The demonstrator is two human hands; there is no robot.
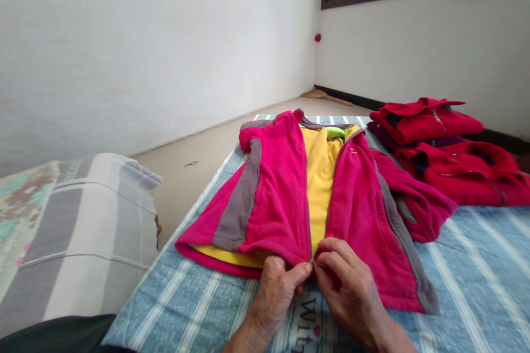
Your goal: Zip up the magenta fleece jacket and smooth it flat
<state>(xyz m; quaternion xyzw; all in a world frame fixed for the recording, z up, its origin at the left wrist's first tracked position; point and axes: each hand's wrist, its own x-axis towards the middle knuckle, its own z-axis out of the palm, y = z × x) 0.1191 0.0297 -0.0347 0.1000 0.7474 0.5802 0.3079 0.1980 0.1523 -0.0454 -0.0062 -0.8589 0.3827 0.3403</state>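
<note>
Beside the pink jacket (281, 198) under both hands, red jackets (447, 143) lie stacked.

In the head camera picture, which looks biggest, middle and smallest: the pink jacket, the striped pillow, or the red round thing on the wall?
1. Pink jacket
2. Striped pillow, though it is cut off at the edge and lies nearer, so this is unsure
3. Red round thing, tiny and far away

An open pink fleece jacket with yellow lining (281, 198) is spread on a blue striped bedsheet (476, 287). 2 folded red fleece jackets (447, 149) are stacked to its right; a grey striped pillow (78, 231) is placed left.
</note>
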